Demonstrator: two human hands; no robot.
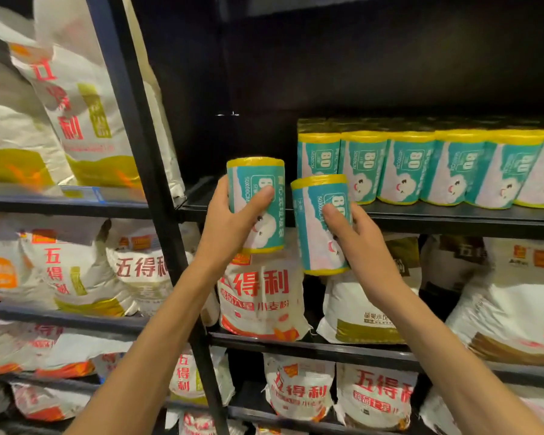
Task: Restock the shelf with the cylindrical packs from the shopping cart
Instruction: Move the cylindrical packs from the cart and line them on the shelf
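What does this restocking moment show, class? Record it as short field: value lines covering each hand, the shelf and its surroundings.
left hand: grips left pack, upright
right hand: grips right pack, upright, lower than the left one
shelf: row of packs at right, bare space at left
below and left: flour bags
cart: not in view

The shelf (421, 216) has open room on its left part — a dark, bare stretch from the black upright post (145, 158) across to the row of packs (421, 166). That row fills the right part, standing upright and touching one another along the front edge (more sit behind them). Above the packs the space is clear and dark. Left of the post, flour bags (76, 114) lean against it. Below the shelf edge, more flour bags (258, 293) crowd the next level — little gap there.
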